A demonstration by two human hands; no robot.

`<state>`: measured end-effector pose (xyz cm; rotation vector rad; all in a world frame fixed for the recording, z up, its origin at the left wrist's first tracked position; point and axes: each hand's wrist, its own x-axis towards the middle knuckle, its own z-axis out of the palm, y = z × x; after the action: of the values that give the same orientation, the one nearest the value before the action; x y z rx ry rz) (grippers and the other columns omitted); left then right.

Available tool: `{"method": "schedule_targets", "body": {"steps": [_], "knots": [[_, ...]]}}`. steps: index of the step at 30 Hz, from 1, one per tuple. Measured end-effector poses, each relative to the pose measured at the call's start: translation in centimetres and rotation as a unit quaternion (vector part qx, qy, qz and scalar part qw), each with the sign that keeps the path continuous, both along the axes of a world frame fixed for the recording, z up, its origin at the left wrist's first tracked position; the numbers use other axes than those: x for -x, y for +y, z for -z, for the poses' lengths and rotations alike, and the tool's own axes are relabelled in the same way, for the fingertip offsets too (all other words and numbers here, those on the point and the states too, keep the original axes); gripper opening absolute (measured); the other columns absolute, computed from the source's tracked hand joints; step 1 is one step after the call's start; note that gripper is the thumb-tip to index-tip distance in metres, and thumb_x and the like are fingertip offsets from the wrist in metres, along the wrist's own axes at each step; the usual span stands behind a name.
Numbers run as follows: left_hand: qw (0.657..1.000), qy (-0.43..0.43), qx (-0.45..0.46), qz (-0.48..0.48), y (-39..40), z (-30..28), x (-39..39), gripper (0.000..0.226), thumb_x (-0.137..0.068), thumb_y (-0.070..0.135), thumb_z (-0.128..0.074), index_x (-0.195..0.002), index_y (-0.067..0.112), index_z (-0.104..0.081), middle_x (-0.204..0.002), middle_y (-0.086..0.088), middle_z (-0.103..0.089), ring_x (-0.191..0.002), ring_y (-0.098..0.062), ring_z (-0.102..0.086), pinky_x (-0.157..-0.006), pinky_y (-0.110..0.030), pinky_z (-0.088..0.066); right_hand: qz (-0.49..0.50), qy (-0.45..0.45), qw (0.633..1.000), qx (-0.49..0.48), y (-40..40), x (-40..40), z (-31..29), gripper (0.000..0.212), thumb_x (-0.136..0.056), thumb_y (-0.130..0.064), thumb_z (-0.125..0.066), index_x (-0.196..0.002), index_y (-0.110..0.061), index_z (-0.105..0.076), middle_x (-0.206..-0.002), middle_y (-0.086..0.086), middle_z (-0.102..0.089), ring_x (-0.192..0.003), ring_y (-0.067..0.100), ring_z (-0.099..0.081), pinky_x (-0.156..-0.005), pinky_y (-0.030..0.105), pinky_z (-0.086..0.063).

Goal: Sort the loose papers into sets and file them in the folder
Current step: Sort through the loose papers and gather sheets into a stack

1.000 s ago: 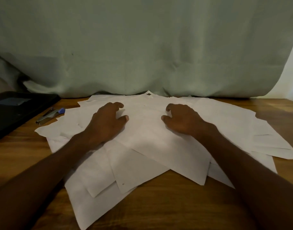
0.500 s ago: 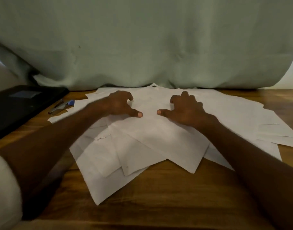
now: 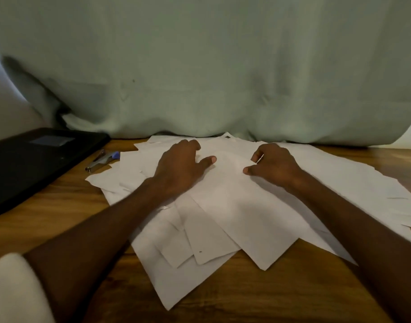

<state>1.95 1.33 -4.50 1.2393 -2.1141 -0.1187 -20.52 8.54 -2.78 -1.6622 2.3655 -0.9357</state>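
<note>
Several loose white papers lie overlapping in a fan across the wooden table. My left hand rests on the pile's left part, fingers bent at the far edge and thumb stretched right. My right hand sits on the pile's middle with curled fingers, and a thin lifted paper edge shows at its fingertips. A black folder lies closed at the left edge of the table, apart from both hands.
A small stapler with a blue end lies between the folder and the papers. A pale green cloth hangs right behind the table. A white sleeve shows at the bottom left. Bare wood lies in front of the pile.
Both hands have shifted toward the far edge of the pile. The right hand's fingers have curled tighter, lifting a paper edge. The view has swung slightly left.
</note>
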Motion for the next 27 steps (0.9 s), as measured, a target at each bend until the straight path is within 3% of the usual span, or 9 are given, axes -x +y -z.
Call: {"method": "schedule_targets", "body": {"steps": [3, 7, 9, 11, 15, 16, 19, 22, 27], "knots": [[0.979, 0.181, 0.095, 0.004, -0.5, -1.1, -0.1, 0.033, -0.096, 0.06, -0.054, -0.096, 0.029, -0.067, -0.091, 0.01, -0.07, -0.087, -0.013, -0.065, -0.082, -0.042, -0.054, 0.002, -0.011, 0.985, 0.17, 1.0, -1.3, -3.4, 0.032, -0.076, -0.026, -0.086, -0.099, -0.024, -0.063, -0.093, -0.003, -0.065, -0.089, 0.02, -0.064, -0.074, 0.029, -0.043], [0.902, 0.422, 0.027, 0.083, -0.9, -2.7, -0.9, 0.033, -0.103, 0.043, -0.055, -0.088, 0.017, -0.069, -0.071, -0.001, -0.071, -0.069, -0.019, -0.068, -0.067, -0.041, -0.056, -0.02, 0.223, 0.889, 0.4, 2.7, -5.6, -9.0, 0.035, -0.086, -0.01, -0.068, -0.118, -0.022, -0.061, -0.102, -0.003, -0.068, -0.087, 0.022, -0.066, -0.08, 0.041, -0.049], [0.85, 0.5, -0.087, 0.144, -0.4, -3.6, -1.1, 0.042, -0.102, 0.048, -0.056, -0.099, 0.009, -0.071, -0.082, -0.014, -0.074, -0.071, -0.023, -0.071, -0.061, -0.035, -0.054, 0.002, 0.332, 0.83, 0.449, 2.9, -7.9, -9.0, 0.042, -0.085, -0.003, -0.063, -0.124, -0.022, -0.06, -0.103, 0.0, -0.064, -0.088, 0.025, -0.061, -0.083, 0.043, -0.044], [0.777, 0.551, -0.208, 0.222, 0.7, -5.0, -1.2, 0.062, -0.092, 0.062, -0.052, -0.118, 0.007, -0.066, -0.103, -0.019, -0.076, -0.088, -0.03, -0.076, -0.069, -0.039, -0.058, 0.001, 0.38, 0.804, 0.457, 2.9, -9.7, -6.8, 0.045, -0.086, -0.002, -0.058, -0.127, -0.02, -0.06, -0.103, 0.003, -0.06, -0.088, 0.027, -0.057, -0.083, 0.043, -0.039], [0.601, 0.629, -0.313, 0.381, 2.4, -6.8, -1.5, 0.076, -0.078, 0.062, -0.048, -0.134, 0.011, -0.057, -0.127, -0.016, -0.07, -0.117, -0.033, -0.068, -0.089, -0.046, -0.061, -0.098, 0.397, 0.821, 0.398, 1.9, -11.3, -1.6, 0.058, -0.079, -0.005, -0.07, -0.134, -0.015, -0.052, -0.107, 0.008, -0.063, -0.087, 0.028, -0.06, -0.074, 0.042, -0.046], [0.594, 0.628, -0.313, 0.393, 3.0, -6.9, -1.5, 0.07, -0.081, 0.059, -0.049, -0.134, 0.013, -0.057, -0.13, -0.015, -0.069, -0.12, -0.032, -0.067, -0.093, -0.047, -0.059, -0.109, 0.383, 0.831, 0.387, 1.7, -11.4, -1.2, 0.061, -0.078, -0.005, -0.073, -0.135, -0.014, -0.052, -0.107, 0.008, -0.064, -0.085, 0.026, -0.06, -0.07, 0.04, -0.047], [0.658, 0.612, -0.281, 0.337, 2.6, -6.0, -1.4, 0.045, -0.098, 0.028, -0.059, -0.138, 0.009, -0.057, -0.132, -0.014, -0.068, -0.12, -0.032, -0.067, -0.096, -0.046, -0.058, -0.151, 0.337, 0.85, 0.375, 1.2, -12.0, -1.0, 0.059, -0.082, -0.013, -0.079, -0.135, -0.015, -0.055, -0.11, 0.005, -0.068, -0.085, 0.023, -0.063, -0.069, 0.037, -0.052], [0.646, 0.658, -0.273, 0.275, 0.9, -4.9, -2.1, 0.038, -0.098, -0.003, -0.055, -0.134, 0.006, -0.059, -0.126, -0.015, -0.071, -0.113, -0.033, -0.07, -0.086, -0.042, -0.062, -0.203, 0.213, 0.871, 0.393, 1.5, -11.9, -1.3, 0.041, -0.096, -0.037, -0.068, -0.131, -0.018, -0.059, -0.119, 0.002, -0.071, -0.099, 0.021, -0.067, -0.083, 0.037, -0.055], [0.665, 0.633, -0.299, 0.261, -0.1, -4.1, -3.0, 0.039, -0.096, -0.003, -0.058, -0.135, 0.005, -0.061, -0.127, -0.014, -0.071, -0.113, -0.031, -0.069, -0.089, -0.043, -0.061, -0.11, 0.088, 0.911, 0.388, 1.2, -6.8, -3.3, 0.04, -0.102, -0.042, -0.055, -0.135, -0.021, -0.055, -0.131, -0.004, -0.062, -0.117, 0.019, -0.058, -0.099, 0.043, -0.047]]}}
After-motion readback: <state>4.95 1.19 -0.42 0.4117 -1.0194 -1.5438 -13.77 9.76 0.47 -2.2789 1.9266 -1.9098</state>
